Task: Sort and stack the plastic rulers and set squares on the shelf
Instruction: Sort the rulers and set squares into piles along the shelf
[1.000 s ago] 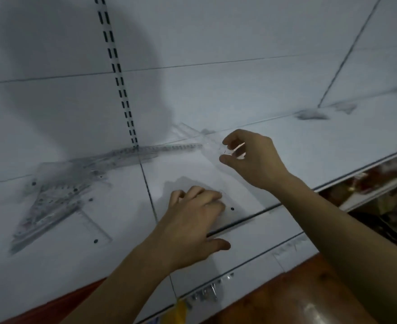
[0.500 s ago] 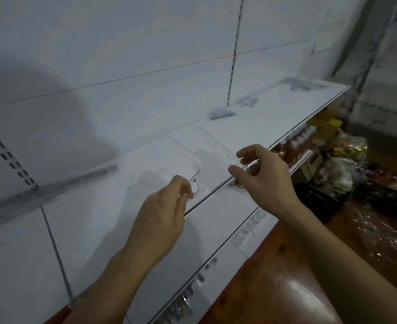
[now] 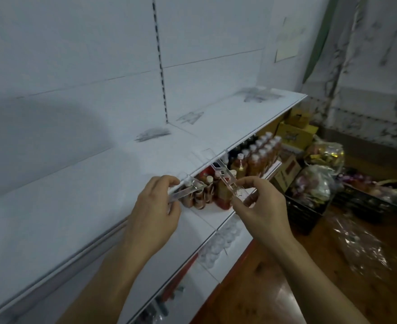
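Note:
Both hands hold clear plastic pieces just past the front edge of the white shelf (image 3: 80, 197). My left hand (image 3: 155, 211) pinches a transparent piece (image 3: 188, 189) near its corner; whether it is a ruler or a set square I cannot tell. My right hand (image 3: 260, 206) grips a transparent ruler (image 3: 225, 178) that slants up and to the left toward the shelf edge. Farther along the shelf lie three grey smudgy piles of rulers and set squares: a near pile (image 3: 153, 134), a middle pile (image 3: 190, 116) and a far pile (image 3: 258, 94).
Below the shelf edge stand several bottles with orange and red contents (image 3: 256, 157) on a lower shelf. Yellow cartons (image 3: 295, 132), a dark crate (image 3: 305, 213) with wrapped goods and loose plastic film (image 3: 361, 244) sit on the brown floor at right.
The view has swung right along the shelf. Both hands have lifted the clear pieces off the shelf surface and now hold them over its front edge.

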{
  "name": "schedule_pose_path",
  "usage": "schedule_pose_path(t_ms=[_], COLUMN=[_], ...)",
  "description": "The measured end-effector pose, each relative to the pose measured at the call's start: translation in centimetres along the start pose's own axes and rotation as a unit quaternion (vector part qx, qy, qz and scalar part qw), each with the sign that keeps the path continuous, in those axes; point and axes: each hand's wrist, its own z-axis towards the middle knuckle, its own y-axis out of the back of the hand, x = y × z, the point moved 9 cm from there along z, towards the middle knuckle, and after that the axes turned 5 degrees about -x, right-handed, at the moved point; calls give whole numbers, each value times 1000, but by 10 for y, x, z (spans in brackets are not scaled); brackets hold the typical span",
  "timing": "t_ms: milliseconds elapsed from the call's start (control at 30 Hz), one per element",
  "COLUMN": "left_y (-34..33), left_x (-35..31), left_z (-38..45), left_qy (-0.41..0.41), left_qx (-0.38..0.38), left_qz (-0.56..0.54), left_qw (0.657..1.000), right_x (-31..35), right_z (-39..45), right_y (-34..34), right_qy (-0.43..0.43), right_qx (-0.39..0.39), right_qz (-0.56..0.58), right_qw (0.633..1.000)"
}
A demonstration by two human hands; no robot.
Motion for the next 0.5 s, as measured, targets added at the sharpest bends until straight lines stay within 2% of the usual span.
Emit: schedule_pose_path(t_ms=[300,400,500], left_y=[-88,-106,-133], left_x=[-66,-64,-43], left_z=[100,145,190], left_qy=[-50,-45,-5], left_qx=[24,22,50], left_qz=[47,67,93], left_qw=[997,996,994], right_x=[-61,-73,-86], right_z=[86,115,141], right_y=[72,80,77], right_qy=[7,14,13], right_qx=[-33,-50,-54], right_qz=[-23,-5,10], right_qw=[999,999,998])
